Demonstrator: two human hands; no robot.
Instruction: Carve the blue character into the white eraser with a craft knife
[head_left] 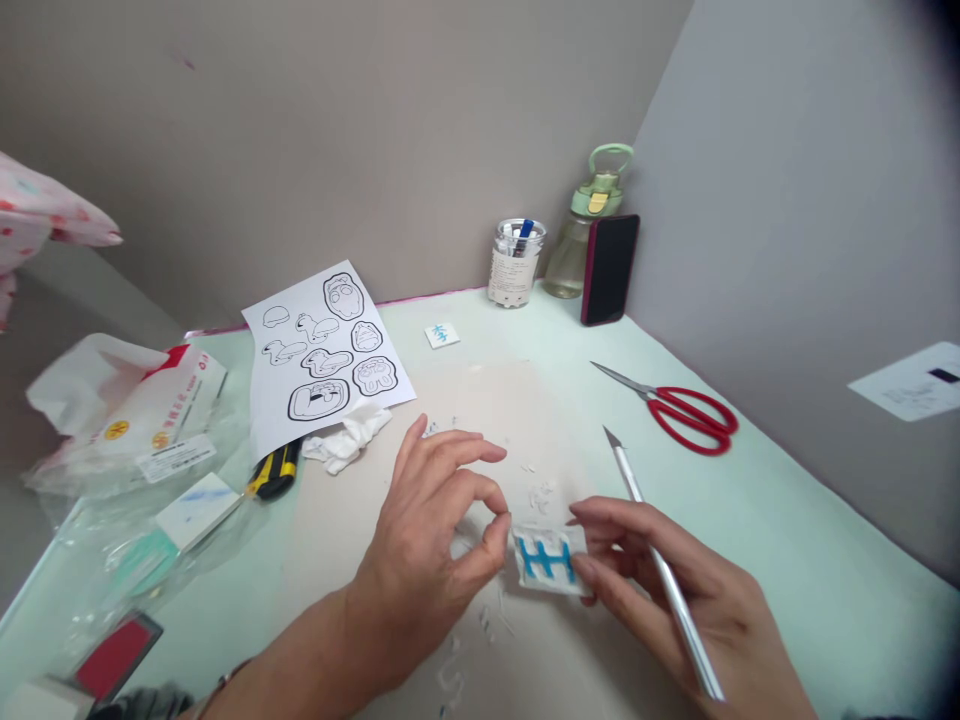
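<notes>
A small white carved rubber stamp (553, 562) with a raised blue character is held up over the work mat, tilted a little. My right hand (675, 590) grips its right edge between thumb and fingers. The same hand carries a silver craft knife (667, 580), its blade pointing away towards the scissors. My left hand (442, 540) is closed in a pinch at the stamp's upper left corner, its other fingers raised. What lies between those fingertips, if anything, is too small to make out. Pale shavings (540, 497) are scattered on the beige mat (345, 530) below.
Red-handled scissors (694, 420) lie at right. Behind stand a phone (611, 270), a bottle (570, 250) and a pen jar (515, 265). Another stamp piece (442, 335) lies further back. To the left are a printed sheet (322, 350), crumpled tissue (349, 440), a yellow-black cutter (276, 470) and an ink pad (118, 655).
</notes>
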